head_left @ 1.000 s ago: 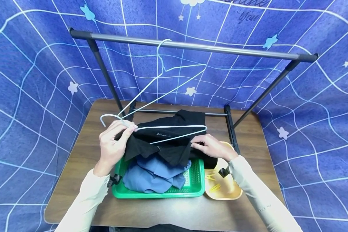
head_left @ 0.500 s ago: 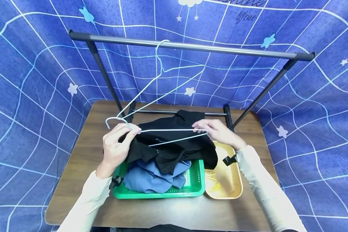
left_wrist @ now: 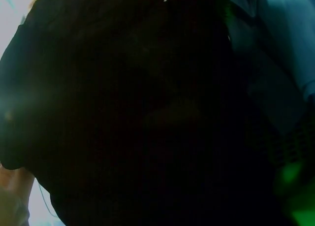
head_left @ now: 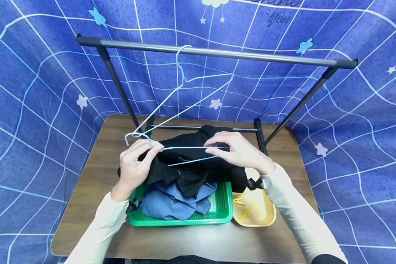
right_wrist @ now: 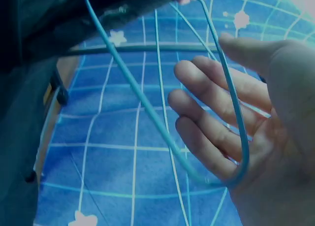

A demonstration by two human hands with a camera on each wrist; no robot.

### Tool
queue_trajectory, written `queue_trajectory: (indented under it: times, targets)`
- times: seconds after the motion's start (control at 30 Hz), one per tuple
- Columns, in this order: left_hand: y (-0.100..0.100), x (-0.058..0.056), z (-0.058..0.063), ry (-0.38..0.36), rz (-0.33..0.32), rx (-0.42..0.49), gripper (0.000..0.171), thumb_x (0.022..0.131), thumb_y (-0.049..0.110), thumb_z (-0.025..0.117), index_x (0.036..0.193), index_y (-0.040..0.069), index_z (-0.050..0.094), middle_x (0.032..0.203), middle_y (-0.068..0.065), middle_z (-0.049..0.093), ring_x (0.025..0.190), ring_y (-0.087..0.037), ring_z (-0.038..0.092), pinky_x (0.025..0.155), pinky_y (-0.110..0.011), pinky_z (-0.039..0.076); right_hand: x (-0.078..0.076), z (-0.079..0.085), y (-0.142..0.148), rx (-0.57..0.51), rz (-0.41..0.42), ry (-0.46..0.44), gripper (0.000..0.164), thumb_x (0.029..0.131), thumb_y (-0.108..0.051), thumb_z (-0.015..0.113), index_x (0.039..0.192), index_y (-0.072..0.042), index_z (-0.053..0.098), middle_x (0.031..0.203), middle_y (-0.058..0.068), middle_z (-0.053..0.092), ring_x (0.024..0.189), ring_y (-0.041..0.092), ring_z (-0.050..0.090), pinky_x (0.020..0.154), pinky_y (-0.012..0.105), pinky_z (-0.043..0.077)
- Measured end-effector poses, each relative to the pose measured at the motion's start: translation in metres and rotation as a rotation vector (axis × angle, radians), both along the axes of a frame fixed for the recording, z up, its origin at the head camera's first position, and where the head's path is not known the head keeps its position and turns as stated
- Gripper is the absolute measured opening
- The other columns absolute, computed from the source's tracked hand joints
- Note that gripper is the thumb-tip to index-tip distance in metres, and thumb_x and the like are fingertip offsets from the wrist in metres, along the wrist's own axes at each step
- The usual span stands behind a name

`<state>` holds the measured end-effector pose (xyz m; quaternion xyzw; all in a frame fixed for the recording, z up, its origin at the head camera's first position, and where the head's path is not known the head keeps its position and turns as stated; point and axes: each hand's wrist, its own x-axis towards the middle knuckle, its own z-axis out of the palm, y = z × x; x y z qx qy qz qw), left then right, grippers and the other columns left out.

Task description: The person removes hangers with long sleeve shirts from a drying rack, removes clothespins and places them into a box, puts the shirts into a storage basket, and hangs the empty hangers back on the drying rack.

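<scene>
In the head view my left hand (head_left: 135, 165) pinches a pale blue wire hanger (head_left: 184, 147) just below its hook, together with black cloth. The hanger's left part is hidden in the black shirt (head_left: 214, 170), while its right arm lies outside. My right hand (head_left: 239, 150) is around that bare end, thumb and fingers apart. Up close in the right wrist view, the hanger's rounded end (right_wrist: 142, 100) crosses before the palm, the fingers (right_wrist: 206, 137) loosely bent behind it. Dark shirt cloth (left_wrist: 133, 113) fills most of the left wrist view.
Below the shirt is a green basket (head_left: 181, 222) holding blue cloth (head_left: 176, 201). Beside it stands a yellow bin (head_left: 262, 216) with yellow clothespins (head_left: 244, 213). A second hanger (head_left: 201, 101) hangs from the metal rail (head_left: 267, 56) of a rack on the wooden table (head_left: 85, 205).
The right hand has let go of the shirt's edge, moved up and come around the hanger's right end. The left hand, with hanger and shirt, has shifted slightly right.
</scene>
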<state>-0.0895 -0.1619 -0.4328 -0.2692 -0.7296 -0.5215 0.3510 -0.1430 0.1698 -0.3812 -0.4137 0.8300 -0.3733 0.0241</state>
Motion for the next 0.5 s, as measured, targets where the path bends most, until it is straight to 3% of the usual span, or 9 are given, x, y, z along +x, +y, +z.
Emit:
queue_trajectory:
  times: [0.13, 0.33, 0.5]
  targets:
    - [0.001, 0.000, 0.000, -0.001, 0.002, -0.002, 0.019, 0.087, -0.017, 0.076, 0.090, 0.001, 0.081, 0.091, -0.013, 0.078, 0.092, -0.022, 0.071, 0.094, -0.026, 0.054, 0.001, -0.005, -0.008, -0.026, 0.026, 0.014, 0.018, 0.107, -0.022, 0.070, 0.117, -0.013, 0.082, 0.101, -0.008, 0.074, 0.084, 0.008, 0.062, 0.072, 0.031, 0.051]
    - [-0.001, 0.000, -0.003, -0.007, -0.015, -0.012, 0.021, 0.085, -0.016, 0.077, 0.095, 0.001, 0.081, 0.094, -0.013, 0.078, 0.094, -0.021, 0.071, 0.094, -0.025, 0.054, 0.001, -0.017, -0.010, -0.112, 0.028, -0.033, 0.016, 0.106, -0.015, 0.070, 0.115, -0.016, 0.084, 0.086, -0.006, 0.069, 0.072, 0.008, 0.061, 0.062, 0.027, 0.046]
    - [-0.006, 0.010, 0.000, -0.118, -0.070, -0.087, 0.030, 0.089, -0.011, 0.076, 0.115, 0.002, 0.078, 0.116, -0.013, 0.076, 0.115, -0.021, 0.068, 0.107, -0.026, 0.048, -0.001, -0.025, -0.007, -0.167, 0.041, -0.087, 0.018, 0.105, -0.011, 0.071, 0.116, -0.014, 0.084, 0.080, -0.004, 0.068, 0.072, 0.017, 0.065, 0.061, 0.027, 0.045]
